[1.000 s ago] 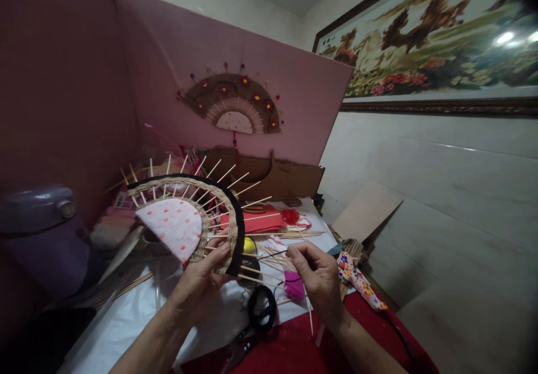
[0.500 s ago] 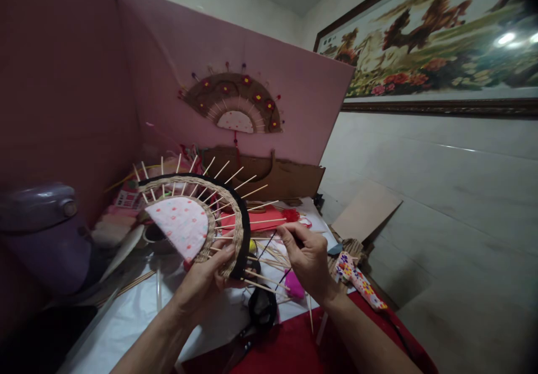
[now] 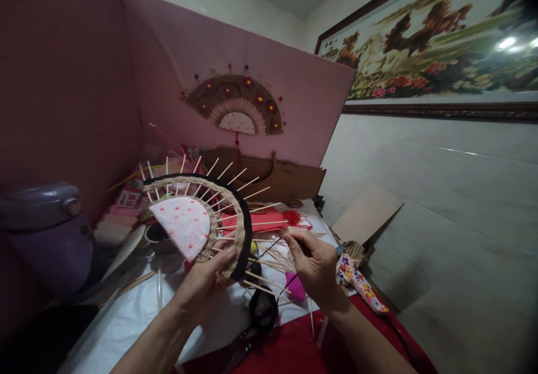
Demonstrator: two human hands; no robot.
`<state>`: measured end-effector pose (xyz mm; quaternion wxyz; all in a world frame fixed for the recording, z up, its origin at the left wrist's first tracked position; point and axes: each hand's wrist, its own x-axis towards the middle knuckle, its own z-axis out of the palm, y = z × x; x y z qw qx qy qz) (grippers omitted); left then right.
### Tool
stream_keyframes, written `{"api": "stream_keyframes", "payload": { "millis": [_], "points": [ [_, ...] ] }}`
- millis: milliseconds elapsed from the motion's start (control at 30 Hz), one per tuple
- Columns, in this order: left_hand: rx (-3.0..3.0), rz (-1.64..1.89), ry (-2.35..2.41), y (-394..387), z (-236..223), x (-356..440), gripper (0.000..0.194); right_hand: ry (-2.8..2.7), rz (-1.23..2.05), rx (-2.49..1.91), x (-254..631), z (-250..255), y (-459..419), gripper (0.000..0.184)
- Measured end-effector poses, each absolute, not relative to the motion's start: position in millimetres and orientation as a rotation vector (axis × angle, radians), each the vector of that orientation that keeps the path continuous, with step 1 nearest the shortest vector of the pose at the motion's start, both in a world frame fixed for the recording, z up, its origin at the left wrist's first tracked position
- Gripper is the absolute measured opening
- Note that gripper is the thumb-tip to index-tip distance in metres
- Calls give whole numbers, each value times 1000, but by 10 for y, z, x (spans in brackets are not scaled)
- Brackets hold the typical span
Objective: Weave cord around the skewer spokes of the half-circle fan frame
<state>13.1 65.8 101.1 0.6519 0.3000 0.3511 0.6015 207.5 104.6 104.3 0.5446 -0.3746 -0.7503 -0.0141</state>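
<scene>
My left hand (image 3: 210, 270) grips a half-round fan (image 3: 181, 221) by its lower right part. The fan has a white dotted centre, thin wooden sticks fanning outward, and a woven band of tan cord edged in black (image 3: 246, 234). Beside the fan's right edge, my right hand (image 3: 313, 262) is closed in a pinch on a black cord (image 3: 271, 246), which runs taut to the fan's edge. More of the cord hangs below the hand toward a black bundle (image 3: 264, 308) on the table. Part of my left hand's fingers is hidden behind the fan.
Loose sticks (image 3: 275, 259), a magenta piece (image 3: 295, 287) and scissors (image 3: 240, 351) lie on the table. A flowered strip (image 3: 361, 284) sits at right. A finished-looking fan (image 3: 235, 105) is on the pink board. A purple container (image 3: 46, 234) stands at left.
My right hand has moved slightly right and down, with the black cord stretched out from the fan. My left hand and the fan have barely shifted.
</scene>
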Motion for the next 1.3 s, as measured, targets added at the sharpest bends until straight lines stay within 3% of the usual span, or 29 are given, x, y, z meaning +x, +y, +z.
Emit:
{"api": "stream_keyframes", "payload": {
  "millis": [233, 433, 633, 967, 1300],
  "points": [
    [739, 1366, 684, 695, 966, 71, 29, -1790, -20, -920, 2149, 758, 1039, 7],
    [749, 1326, 687, 654, 985, 127, 38, -1822, 155, -1054, 1978, 673, 1165, 17],
    [720, 1280, 661, 638, 982, 176, 34, -1859, 204, -1086, 1742, 725, 1293, 20],
    [699, 1281, 687, 629, 998, 160, 38, -1731, 337, -1058, 1641, 640, 1340, 22],
    [689, 1403, 671, 686, 941, 94, 29, -1771, 333, -997, 1714, 487, 1350, 13]
  ]
}}
